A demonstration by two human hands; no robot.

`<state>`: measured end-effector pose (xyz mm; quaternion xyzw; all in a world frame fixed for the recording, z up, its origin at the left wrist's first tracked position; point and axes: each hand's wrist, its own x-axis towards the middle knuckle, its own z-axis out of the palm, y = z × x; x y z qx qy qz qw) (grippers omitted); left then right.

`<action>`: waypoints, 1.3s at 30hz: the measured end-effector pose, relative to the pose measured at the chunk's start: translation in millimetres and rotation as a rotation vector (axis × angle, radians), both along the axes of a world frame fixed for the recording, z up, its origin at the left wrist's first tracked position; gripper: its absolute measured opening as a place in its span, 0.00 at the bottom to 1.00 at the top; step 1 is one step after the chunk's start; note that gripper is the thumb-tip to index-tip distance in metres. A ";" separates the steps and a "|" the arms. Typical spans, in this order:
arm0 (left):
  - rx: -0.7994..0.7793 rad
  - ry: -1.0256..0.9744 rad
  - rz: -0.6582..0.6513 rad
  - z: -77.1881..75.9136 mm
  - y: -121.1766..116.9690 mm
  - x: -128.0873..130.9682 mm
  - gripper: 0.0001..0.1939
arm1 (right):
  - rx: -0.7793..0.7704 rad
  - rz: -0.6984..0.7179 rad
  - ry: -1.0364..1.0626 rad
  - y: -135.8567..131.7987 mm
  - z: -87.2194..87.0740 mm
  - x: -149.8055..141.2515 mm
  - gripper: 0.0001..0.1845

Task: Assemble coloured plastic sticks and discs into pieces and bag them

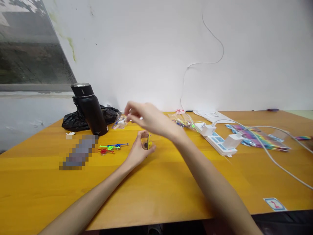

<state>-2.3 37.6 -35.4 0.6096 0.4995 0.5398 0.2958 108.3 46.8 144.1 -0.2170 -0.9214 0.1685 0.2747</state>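
**Gripping Low with the Left, Hovering High with the Right!**

Down to the left hand (140, 148) first: pinching a small yellow piece (150, 144) upright between thumb and fingers, cupped only part-way round, with a dark bit showing on the palm side. Down low over the table (158, 189), near the middle; impossible to tell whether touching the wood or just clear of it.

Up now to the right hand (150, 117): hovering above the left and just beyond it, wrist bent, fingers curled, thumb tucked in below. Blurred at the tips, so no telling whether empty or holding something small.

Across to the left, lying close together beside the left hand: a blue arrow (118, 145) at the back, a green arrow (110, 148) in the middle, a red arrow (103, 151) nearest. Behind those, standing tall, a black bottle (89, 112) in front of a crumpled black bag (73, 121). Right beside the bag, a clear packet (119, 122).

Over to the right: a second packet (184, 122) of colourful bits, then a white power strip (216, 143) carrying two plugs (208, 130). Further right, a rainbow-striped bundle (267, 140); at the back, a screwdriver (272, 110). And at the near edge, a square sticker (275, 204)!
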 end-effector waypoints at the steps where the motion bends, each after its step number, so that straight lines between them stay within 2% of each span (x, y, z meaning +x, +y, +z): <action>1: 0.016 0.001 -0.002 0.7 -1.5 -0.4 0.29 | -0.005 -0.034 0.018 1.4 9.6 12.5 0.13; 3: 0.026 0.009 -0.007 1.6 -2.9 -0.3 0.29 | 0.004 -0.102 0.055 4.3 25.1 36.4 0.11; 6: -0.011 -0.015 -0.026 2.0 -2.6 0.5 0.29 | 0.013 -0.192 0.093 8.2 38.8 66.4 0.11; 10: -0.045 -0.086 -0.070 1.0 -1.1 0.7 0.29 | -0.025 -0.271 0.040 11.8 45.3 92.7 0.15; 14: -0.053 -0.137 -0.071 0.3 -0.8 0.4 0.30 | -0.070 -0.268 -0.048 17.1 44.9 104.2 0.15; 20: -0.063 -0.139 -0.117 2.7 -4.0 0.6 0.31 | -0.077 -0.254 -0.144 27.6 37.3 98.1 0.12; 27: 0.007 -0.076 -0.077 5.9 -4.8 0.2 0.29 | -0.180 -0.201 -0.359 24.8 30.7 80.5 0.10; 31: 0.025 -0.057 -0.081 8.8 -6.6 1.6 0.28 | -0.178 -0.174 -0.394 28.6 22.9 72.2 0.11; 39: -0.039 -0.153 -0.133 10.1 -9.3 3.4 0.30 | -0.173 -0.094 -0.454 31.6 13.4 58.2 0.10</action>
